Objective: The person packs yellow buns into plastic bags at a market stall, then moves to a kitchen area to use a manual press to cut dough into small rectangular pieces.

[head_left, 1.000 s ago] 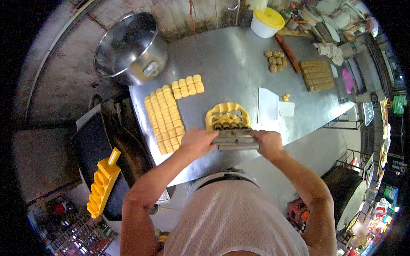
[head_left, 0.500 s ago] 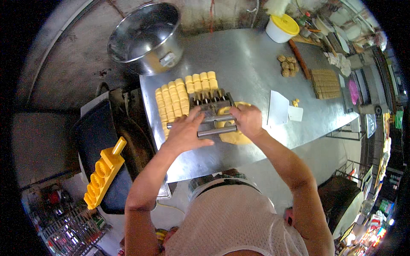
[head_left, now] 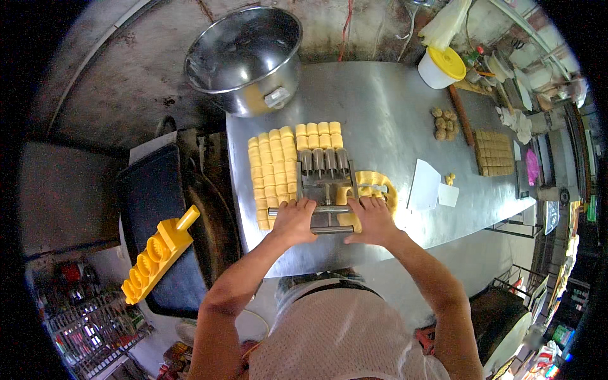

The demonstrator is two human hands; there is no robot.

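Note:
Both of my hands grip a metal dough cutter (head_left: 327, 197) with several side-by-side tubes and crossbars. My left hand (head_left: 294, 221) is closed on the left of its bars, and my right hand (head_left: 375, 221) on the right. The tubes point away from me, their far ends against a small block of yellow dough pieces (head_left: 319, 134). To the left lies a larger block of similar pieces (head_left: 272, 168) in neat rows. A yellow dough sheet (head_left: 387, 193) with cut-out gaps sits beside and partly under my right hand and the cutter.
A large steel bowl (head_left: 247, 54) stands at the back left of the metal table (head_left: 373, 120). To the right are a white scraper (head_left: 423, 185), brown balls (head_left: 445, 123), a brown scored block (head_left: 494, 153) and a yellow-lidded tub (head_left: 441, 68). A yellow mould (head_left: 158, 253) rests on a black tray (head_left: 155, 215).
The cutter has straightened, its tubes now lying toward the small block. My left hand, spread before, has closed on the bars, and my right hand has come nearer to me. The view has shifted.

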